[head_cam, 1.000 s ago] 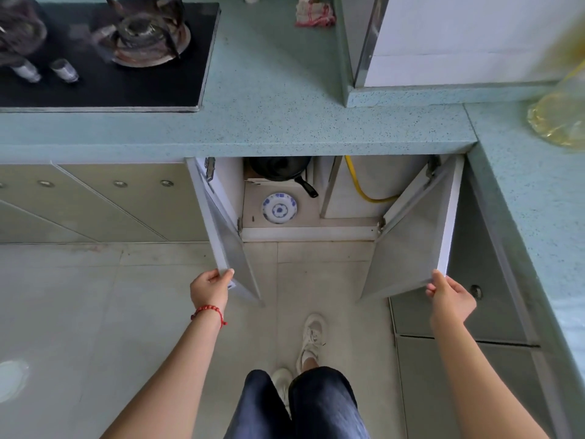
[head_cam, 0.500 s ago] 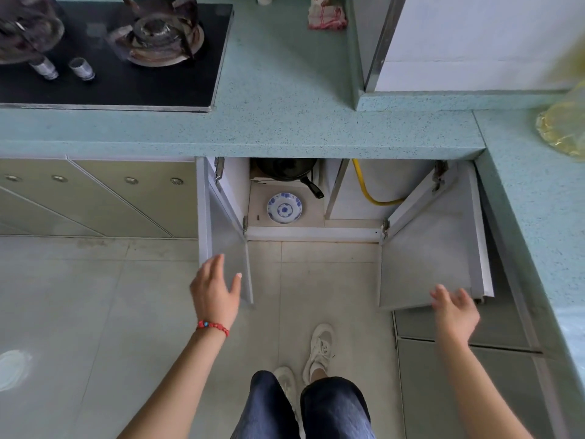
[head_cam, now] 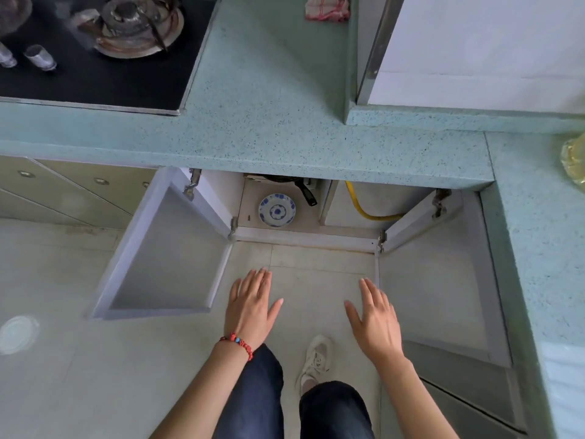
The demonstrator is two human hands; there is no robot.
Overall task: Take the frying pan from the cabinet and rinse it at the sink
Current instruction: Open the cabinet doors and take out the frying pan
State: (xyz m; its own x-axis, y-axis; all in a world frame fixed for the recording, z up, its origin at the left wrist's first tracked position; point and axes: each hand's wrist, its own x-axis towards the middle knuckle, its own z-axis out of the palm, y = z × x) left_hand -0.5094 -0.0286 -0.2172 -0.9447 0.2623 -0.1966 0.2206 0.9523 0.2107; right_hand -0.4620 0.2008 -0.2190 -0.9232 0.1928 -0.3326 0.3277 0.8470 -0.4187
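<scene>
Left hand point(head_cam: 251, 307) and right hand point(head_cam: 375, 321) spread flat, grasping nothing. Frying pan point(head_cam: 286, 182) lodged ahead of both, deep under countertop point(head_cam: 285, 137). Likely hazard: handle dragged across blue plate point(head_cam: 277, 210) just nearer, toppling it.

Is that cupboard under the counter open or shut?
Open. Both cabinet doors are swung wide, showing the frying pan and a blue-patterned plate inside.

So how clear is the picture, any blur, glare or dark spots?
Head view: wide-angle bend in the counter edge; hob and left door look soft; pan sits in shadow under the counter; pale glare patch on the floor; both hands reasonably sharp.
</scene>
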